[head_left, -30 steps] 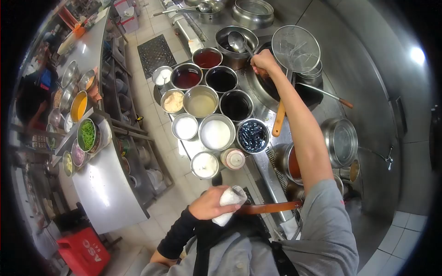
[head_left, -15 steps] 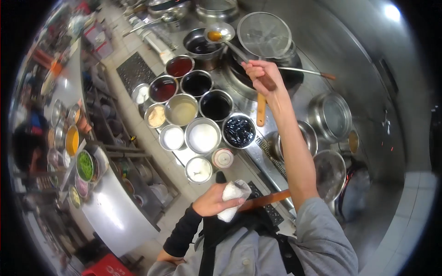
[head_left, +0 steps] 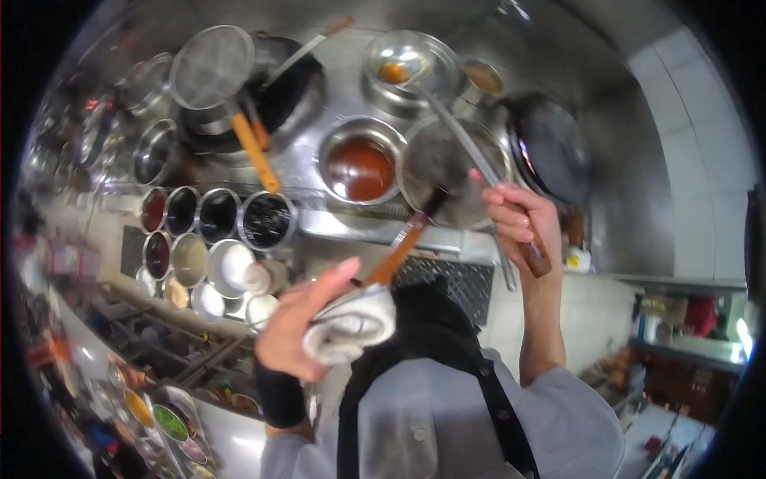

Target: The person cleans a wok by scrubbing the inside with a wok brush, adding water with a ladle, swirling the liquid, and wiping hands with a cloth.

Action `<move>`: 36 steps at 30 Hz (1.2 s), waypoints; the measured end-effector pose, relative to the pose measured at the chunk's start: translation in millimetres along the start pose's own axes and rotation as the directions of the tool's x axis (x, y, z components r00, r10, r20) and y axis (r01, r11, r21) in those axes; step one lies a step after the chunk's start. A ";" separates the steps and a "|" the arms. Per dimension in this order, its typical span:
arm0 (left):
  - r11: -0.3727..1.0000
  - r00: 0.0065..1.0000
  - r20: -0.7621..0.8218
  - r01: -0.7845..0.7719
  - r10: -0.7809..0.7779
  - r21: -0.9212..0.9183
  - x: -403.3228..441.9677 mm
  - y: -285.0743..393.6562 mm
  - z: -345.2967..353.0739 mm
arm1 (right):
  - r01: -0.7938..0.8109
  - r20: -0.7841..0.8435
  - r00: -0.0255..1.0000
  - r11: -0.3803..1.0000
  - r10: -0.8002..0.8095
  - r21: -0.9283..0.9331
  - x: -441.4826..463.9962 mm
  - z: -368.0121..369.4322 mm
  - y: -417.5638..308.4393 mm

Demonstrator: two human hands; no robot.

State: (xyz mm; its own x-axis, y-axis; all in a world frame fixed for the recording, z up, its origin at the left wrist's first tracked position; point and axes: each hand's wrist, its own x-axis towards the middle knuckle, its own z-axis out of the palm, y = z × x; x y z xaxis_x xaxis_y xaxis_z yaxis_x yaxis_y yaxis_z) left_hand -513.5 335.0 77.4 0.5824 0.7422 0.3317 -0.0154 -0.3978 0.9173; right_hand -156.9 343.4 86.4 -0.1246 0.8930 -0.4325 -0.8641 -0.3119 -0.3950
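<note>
In the head view my right hand (head_left: pixel 523 227) is closed around the wooden grip of a long steel ladle (head_left: pixel 463 132). The ladle's bowl, with orange-yellow liquid in it, is over a round steel pot (head_left: pixel 437 89); whether they touch I cannot tell. My left hand (head_left: pixel 295 331) holds a folded white cloth (head_left: pixel 351 323) against the end of a wooden handle (head_left: pixel 399 255). That handle leads up to a wide pan (head_left: pixel 451 172), grey and slightly blurred inside. Left of the pan sits a steel bowl of reddish-brown liquid (head_left: pixel 363 168).
Several steel pots of sauces and white powder stand at left, among them one with dark glossy contents (head_left: pixel 267 222). A mesh strainer (head_left: pixel 212 68) lies over a black wok (head_left: pixel 299 88). A dark round pan (head_left: pixel 552 152) sits at right, beside the tiled wall (head_left: pixel 678 104).
My view has swung right along the stove. The ladle has gone from beside the black wok to over the steel pot. The cloth in my left hand is now against the pan handle.
</note>
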 end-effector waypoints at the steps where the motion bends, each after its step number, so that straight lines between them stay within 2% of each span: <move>1: 0.982 0.981 0.047 -0.189 0.189 -0.005 18.5 0.2 5.2 | 0.071 -0.037 0.997 0.997 -0.073 -0.033 -18.3 -15.2 -13.9; 2: 0.929 0.924 0.092 -0.369 0.370 -0.027 36.5 0.8 10.5 | 0.135 -0.095 0.985 0.987 -0.143 -0.088 -32.5 -33.5 -30.5; 4: 0.904 0.880 0.209 -0.420 0.426 -0.075 62.4 18.5 26.7 | 0.237 -0.170 0.946 0.947 -0.276 -0.218 -54.8 -71.3 -62.0; 7: 0.970 0.939 0.281 -0.230 0.199 0.083 91.8 75.7 62.8 | 0.282 -0.305 0.834 0.829 -0.461 -0.484 -70.1 -135.9 -110.7; 8: 0.973 0.944 0.299 -0.186 0.140 0.134 102.6 90.9 75.8 | 0.195 -0.337 0.799 0.746 -0.497 -0.637 -71.3 -160.6 -132.5; 10: 0.977 0.969 0.188 -0.180 0.157 0.112 114.7 100.8 122.3 | -0.020 -0.365 0.732 0.518 -0.575 -0.855 -70.6 -208.8 -170.8; 11: 0.979 0.977 0.132 -0.179 0.165 0.101 121.0 105.7 145.5 | -0.152 -0.339 0.692 0.331 -0.637 -0.931 -72.3 -229.8 -182.0; 13: 0.972 0.965 0.135 -0.232 0.227 0.028 131.2 106.0 186.5 | -0.405 -0.224 0.643 -0.076 -0.732 -0.911 -76.5 -259.9 -200.5; 14: 0.969 0.961 0.131 -0.247 0.244 0.010 135.4 106.4 206.0 | -0.384 -0.166 0.611 -0.107 -0.774 -0.917 -81.6 -275.4 -202.7; 17: 0.956 0.949 0.119 -0.290 0.292 -0.041 146.9 107.7 261.9 | -0.397 -0.164 0.579 -0.100 -0.798 -0.912 -103.0 -328.6 -232.2; 21: 0.904 0.904 0.097 -0.402 0.417 -0.144 158.7 98.6 323.5 | -0.336 -0.191 0.615 -0.035 -0.765 -0.941 -125.6 -375.6 -273.2; 24: 0.934 0.921 0.170 -0.328 0.350 -0.142 175.6 121.9 339.2 | -0.259 -0.346 0.666 0.231 -0.661 -0.938 -137.4 -398.3 -290.4; 27: 0.943 0.925 0.204 -0.291 0.320 -0.160 185.6 125.4 347.6 | -0.064 -0.471 0.766 0.677 -0.437 -0.733 -151.3 -395.0 -304.0; 30: 0.926 0.901 0.250 -0.300 0.354 -0.230 199.3 115.3 352.4 | -0.050 -0.387 0.896 0.814 -0.220 -0.578 -122.9 -430.8 -322.4; 31: 0.917 0.891 0.246 -0.333 0.382 -0.220 200.7 110.5 356.1 | -0.034 -0.361 0.914 0.851 -0.185 -0.524 -99.0 -448.0 -325.0; 32: 0.893 0.876 0.194 -0.405 0.441 -0.198 200.5 103.2 364.8 | 0.051 -0.285 0.936 0.880 -0.207 -0.472 -76.6 -451.8 -319.0; 33: 0.859 0.856 0.111 -0.484 0.505 -0.168 197.7 93.7 376.2 | 0.150 -0.321 0.870 0.820 -0.375 -0.553 -55.4 -457.0 -306.2; 34: 0.861 0.857 0.104 -0.490 0.504 -0.138 200.0 88.3 378.2 | 0.199 -0.316 0.763 0.670 -0.564 -0.716 -46.7 -447.5 -290.6; 35: 0.898 0.877 0.192 -0.428 0.440 -0.105 203.0 89.4 373.1 | 0.107 -0.242 0.703 0.437 -0.668 -0.893 -44.8 -444.8 -281.4; 36: 0.927 0.886 0.277 -0.369 0.371 -0.060 205.9 90.7 368.0 | -0.021 -0.154 0.611 0.179 -0.776 -0.984 -46.1 -455.9 -274.9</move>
State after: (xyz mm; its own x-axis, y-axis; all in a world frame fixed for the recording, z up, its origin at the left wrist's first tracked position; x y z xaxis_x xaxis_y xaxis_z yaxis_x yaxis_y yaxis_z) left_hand -95.8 253.2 147.8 0.7357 0.3610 0.5731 -0.2783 -0.6103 0.7417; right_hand 308.7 240.0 -154.6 0.6700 0.7377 -0.0826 0.3275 -0.3937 -0.8589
